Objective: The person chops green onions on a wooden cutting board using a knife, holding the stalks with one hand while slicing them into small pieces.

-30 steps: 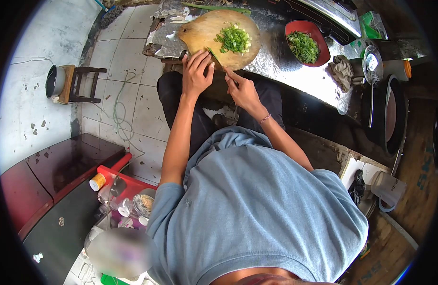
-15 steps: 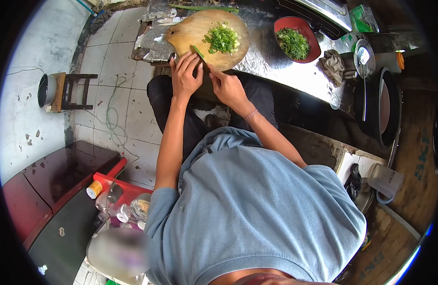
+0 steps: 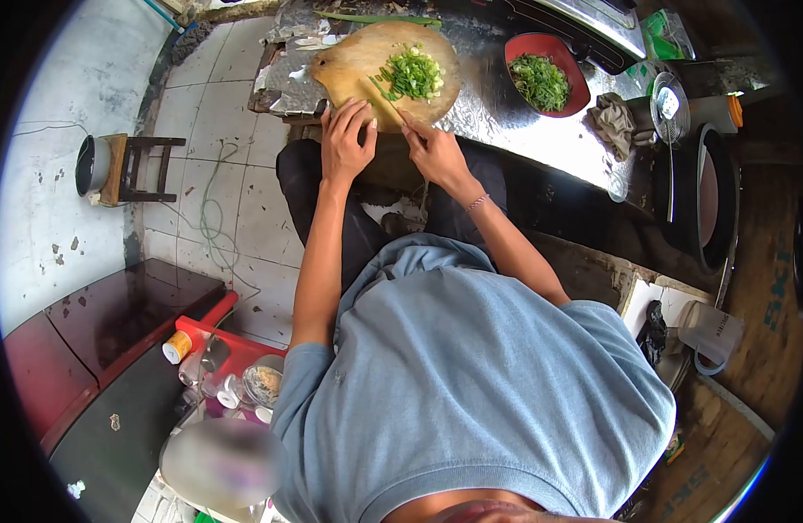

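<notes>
A round wooden chopping board point(image 3: 349, 65) lies on the counter in front of me, with a pile of chopped spring onion point(image 3: 413, 73) on its right half. My right hand point(image 3: 438, 157) is closed on a knife point(image 3: 386, 103), whose blade slants up and left over the board; the handle is mostly hidden in the fist. A thin green spring onion piece point(image 3: 379, 88) lies along the blade. My left hand point(image 3: 346, 144) rests its outstretched fingers on the board's near left edge, thumb apart, left of the blade. Beside those fingers is a small dark object I cannot make out.
A red bowl point(image 3: 578, 78) of shredded greens stands right of the board. Beyond it are a crumpled cloth point(image 3: 610, 125), a wire strainer point(image 3: 670, 106) and a stove point(image 3: 584, 35). A long green leaf point(image 3: 375, 17) lies behind the board. A small wooden stool point(image 3: 149, 170) stands left.
The knife has moved off the near edge onto the board, its blade now slanting beside the pile. The green piece near my left fingertips now lies closer to the pile.
</notes>
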A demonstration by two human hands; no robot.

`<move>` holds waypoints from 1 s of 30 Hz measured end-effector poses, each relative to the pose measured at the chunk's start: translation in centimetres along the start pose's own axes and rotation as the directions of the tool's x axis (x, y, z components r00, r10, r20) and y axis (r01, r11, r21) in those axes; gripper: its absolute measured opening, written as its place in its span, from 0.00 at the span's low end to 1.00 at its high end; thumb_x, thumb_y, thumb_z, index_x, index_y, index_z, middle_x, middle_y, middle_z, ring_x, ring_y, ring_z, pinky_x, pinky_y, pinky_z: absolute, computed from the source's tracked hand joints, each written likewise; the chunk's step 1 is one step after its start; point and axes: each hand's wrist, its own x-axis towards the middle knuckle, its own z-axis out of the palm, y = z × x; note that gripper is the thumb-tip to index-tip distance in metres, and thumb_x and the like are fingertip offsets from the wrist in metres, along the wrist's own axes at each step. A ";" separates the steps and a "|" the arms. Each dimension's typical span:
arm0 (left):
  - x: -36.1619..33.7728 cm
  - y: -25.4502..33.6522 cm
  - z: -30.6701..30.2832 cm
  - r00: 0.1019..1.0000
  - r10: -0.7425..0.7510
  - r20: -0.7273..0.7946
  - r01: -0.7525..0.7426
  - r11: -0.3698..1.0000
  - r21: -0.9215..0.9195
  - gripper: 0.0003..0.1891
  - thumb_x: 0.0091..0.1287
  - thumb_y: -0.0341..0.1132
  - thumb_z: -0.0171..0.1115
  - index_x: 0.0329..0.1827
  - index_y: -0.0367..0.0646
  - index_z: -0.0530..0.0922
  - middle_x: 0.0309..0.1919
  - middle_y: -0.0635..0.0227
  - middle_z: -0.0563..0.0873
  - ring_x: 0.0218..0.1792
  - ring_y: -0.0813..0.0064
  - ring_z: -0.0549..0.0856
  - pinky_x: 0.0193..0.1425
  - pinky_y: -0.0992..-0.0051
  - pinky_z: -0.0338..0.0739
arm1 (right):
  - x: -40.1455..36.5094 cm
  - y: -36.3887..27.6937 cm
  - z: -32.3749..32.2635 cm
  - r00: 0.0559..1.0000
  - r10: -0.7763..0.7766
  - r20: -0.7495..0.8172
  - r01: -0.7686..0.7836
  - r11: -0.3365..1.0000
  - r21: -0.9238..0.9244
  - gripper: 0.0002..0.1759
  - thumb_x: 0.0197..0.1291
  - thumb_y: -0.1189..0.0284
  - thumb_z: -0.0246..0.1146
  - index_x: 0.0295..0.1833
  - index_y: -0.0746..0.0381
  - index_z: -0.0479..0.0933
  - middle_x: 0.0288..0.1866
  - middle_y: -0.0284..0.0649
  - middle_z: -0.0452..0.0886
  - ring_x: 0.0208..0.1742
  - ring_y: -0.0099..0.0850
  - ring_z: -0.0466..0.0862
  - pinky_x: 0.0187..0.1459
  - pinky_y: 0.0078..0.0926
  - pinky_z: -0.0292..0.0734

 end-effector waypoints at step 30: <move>0.0 -0.3 0.4 0.999 -0.002 -0.052 0.002 1.000 -0.014 0.10 0.71 0.34 0.69 0.52 0.44 0.90 0.57 0.68 0.92 0.67 0.64 0.86 0.81 0.44 0.61 | -1.9 -0.1 1.5 0.998 -0.064 -0.007 0.063 0.994 -0.094 0.21 0.76 0.68 0.63 0.71 0.54 0.82 0.31 0.61 0.84 0.34 0.60 0.87 0.38 0.56 0.82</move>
